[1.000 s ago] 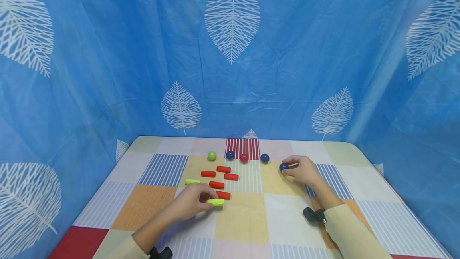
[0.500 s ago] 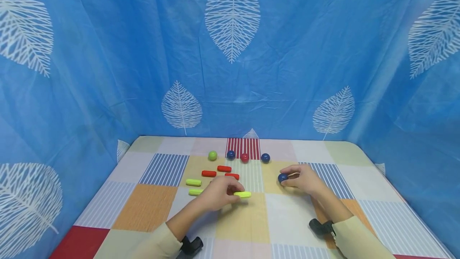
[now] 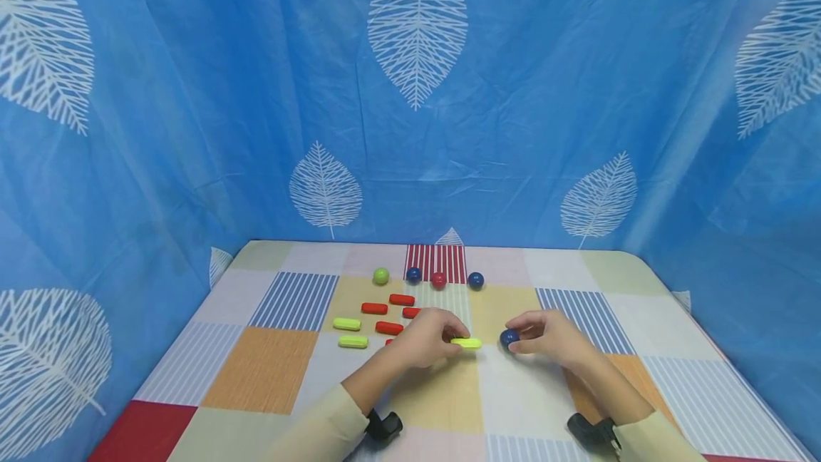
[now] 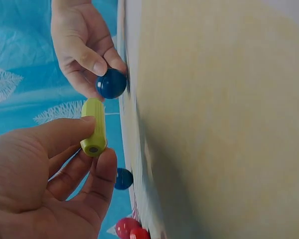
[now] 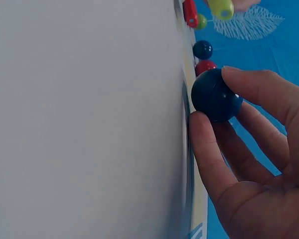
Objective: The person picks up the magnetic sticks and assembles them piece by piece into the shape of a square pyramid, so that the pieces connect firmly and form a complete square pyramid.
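Observation:
My left hand (image 3: 431, 337) pinches a yellow-green rod (image 3: 467, 343) between thumb and fingers; a dark round spot shows on the rod's end in the left wrist view. Facing it, my right hand (image 3: 553, 338) holds a dark blue ball (image 3: 509, 339) with thumb and fingertips, low over the cloth. A short gap separates rod and ball in the head view. Beside the left hand lie several red rods (image 3: 375, 309), some partly hidden by that hand. Two more yellow-green rods (image 3: 353, 341) lie to its left.
Along the back stand a green ball (image 3: 381, 276), a blue ball (image 3: 413, 274), a red ball (image 3: 439, 280) and another blue ball (image 3: 476, 280). A patchwork cloth (image 3: 256, 369) covers the table. Blue leaf-patterned curtain (image 3: 500, 91) surrounds the back and sides.
My left hand has carried the yellow-green rod to the right and slightly away, uncovering rods behind it. My right hand has drawn the blue ball nearer to me.

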`<state>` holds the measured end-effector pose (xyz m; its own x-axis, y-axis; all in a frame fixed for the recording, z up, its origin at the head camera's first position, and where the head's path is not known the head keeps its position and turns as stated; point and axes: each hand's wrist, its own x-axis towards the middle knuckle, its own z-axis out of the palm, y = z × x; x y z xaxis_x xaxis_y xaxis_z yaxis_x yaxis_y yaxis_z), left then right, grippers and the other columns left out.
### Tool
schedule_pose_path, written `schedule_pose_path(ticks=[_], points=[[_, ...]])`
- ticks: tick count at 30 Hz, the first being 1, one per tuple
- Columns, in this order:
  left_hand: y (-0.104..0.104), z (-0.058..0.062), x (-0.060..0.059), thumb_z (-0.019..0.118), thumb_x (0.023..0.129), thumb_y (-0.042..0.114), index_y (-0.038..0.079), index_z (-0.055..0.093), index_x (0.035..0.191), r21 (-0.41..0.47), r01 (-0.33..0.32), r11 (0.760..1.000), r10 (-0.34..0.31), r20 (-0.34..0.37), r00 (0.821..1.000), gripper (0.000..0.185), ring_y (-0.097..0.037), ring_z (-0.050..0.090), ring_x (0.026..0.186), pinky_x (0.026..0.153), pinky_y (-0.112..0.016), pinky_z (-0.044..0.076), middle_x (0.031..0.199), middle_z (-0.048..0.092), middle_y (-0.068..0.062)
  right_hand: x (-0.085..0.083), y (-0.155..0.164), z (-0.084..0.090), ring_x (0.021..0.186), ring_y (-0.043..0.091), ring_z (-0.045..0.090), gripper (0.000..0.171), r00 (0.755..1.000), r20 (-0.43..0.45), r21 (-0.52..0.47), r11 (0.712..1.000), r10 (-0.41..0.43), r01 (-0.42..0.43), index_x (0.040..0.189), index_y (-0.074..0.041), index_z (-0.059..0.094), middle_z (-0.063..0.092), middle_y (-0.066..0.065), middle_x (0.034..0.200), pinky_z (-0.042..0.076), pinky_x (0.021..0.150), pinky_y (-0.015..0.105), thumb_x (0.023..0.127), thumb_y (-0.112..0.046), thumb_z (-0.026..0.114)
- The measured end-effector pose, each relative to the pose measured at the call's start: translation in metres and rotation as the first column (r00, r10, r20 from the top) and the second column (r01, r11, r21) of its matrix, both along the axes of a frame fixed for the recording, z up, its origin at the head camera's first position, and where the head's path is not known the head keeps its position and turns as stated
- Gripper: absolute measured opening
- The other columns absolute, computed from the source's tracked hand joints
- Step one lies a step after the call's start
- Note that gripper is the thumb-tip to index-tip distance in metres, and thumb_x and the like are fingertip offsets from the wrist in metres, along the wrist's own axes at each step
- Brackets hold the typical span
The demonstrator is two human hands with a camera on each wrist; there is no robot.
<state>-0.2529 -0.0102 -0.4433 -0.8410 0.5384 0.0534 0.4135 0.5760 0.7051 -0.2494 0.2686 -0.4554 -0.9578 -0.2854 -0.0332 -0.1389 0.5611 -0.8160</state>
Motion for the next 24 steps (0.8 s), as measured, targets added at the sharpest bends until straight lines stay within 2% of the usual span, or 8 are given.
schedule_pose_path(ticks=[4, 12, 24], points=[[0.011, 0.0, -0.001, 0.083, 0.085, 0.01, 0.014, 0.081, 0.103, -0.025, 0.013, 1.0, -0.012, 0.017, 1.0, 0.018, -0.003, 0.058, 0.077, 0.076, -0.017, 0.052, 0.091, 0.075, 0.007, 0.008, -0.001, 0.001, 0.094, 0.02, 0.072, 0.039, 0.999, 0.014, -0.019, 0.999, 0.033, -0.033, 0.115, 0.0, 0.074, 0.075, 0.016, 0.111, 0.057, 0.078, 0.022, 0.08, -0.012, 0.087], [0.023, -0.001, 0.001, 0.084, 0.084, 0.008, 0.013, 0.082, 0.097, -0.055, 0.022, 0.998, -0.02, 0.04, 0.999, 0.014, -0.005, 0.056, 0.072, 0.07, -0.017, 0.05, 0.082, 0.072, 0.008, 0.019, -0.006, 0.006, 0.093, 0.019, 0.07, 0.036, 0.997, 0.066, -0.052, 0.998, 0.051, -0.048, 0.112, 0.0, 0.075, 0.077, 0.014, 0.107, 0.057, 0.077, 0.021, 0.08, -0.011, 0.087], [0.028, -0.001, 0.002, 0.084, 0.083, 0.006, 0.013, 0.082, 0.094, -0.068, 0.023, 0.997, -0.019, 0.062, 0.998, 0.013, -0.005, 0.056, 0.074, 0.07, -0.018, 0.049, 0.081, 0.072, 0.008, 0.023, -0.01, 0.004, 0.093, 0.019, 0.071, 0.038, 0.994, 0.075, -0.067, 0.995, 0.082, -0.077, 0.114, 0.001, 0.074, 0.076, 0.016, 0.109, 0.058, 0.075, 0.022, 0.081, -0.01, 0.086]])
